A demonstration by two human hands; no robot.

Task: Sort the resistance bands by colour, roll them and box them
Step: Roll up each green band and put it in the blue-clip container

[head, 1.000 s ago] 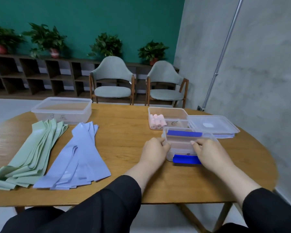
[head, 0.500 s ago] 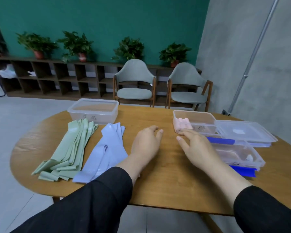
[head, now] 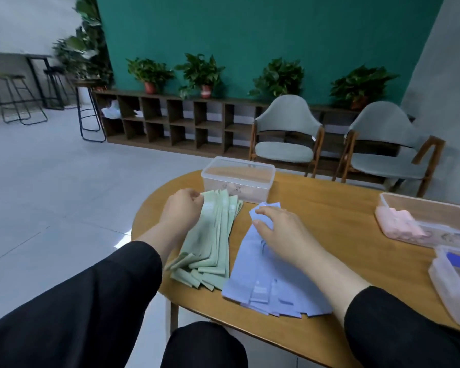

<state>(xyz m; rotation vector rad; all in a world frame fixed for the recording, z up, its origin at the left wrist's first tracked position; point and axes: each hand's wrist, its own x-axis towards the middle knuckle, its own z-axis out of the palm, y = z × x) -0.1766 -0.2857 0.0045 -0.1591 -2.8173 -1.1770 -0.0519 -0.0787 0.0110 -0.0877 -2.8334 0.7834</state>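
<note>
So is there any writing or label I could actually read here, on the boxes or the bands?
Nothing can be read.
Empty clear box: dark marks on its front wall, too blurred to read.
Box of pink rolls: a faint mark on its side, too blurred to read.
Blue bands: pale tabs near the ends, no legible print.
Green bands: no print visible.

Green bands [head: 215,235], blue bands [head: 260,272], pink rolls [head: 398,224].
</note>
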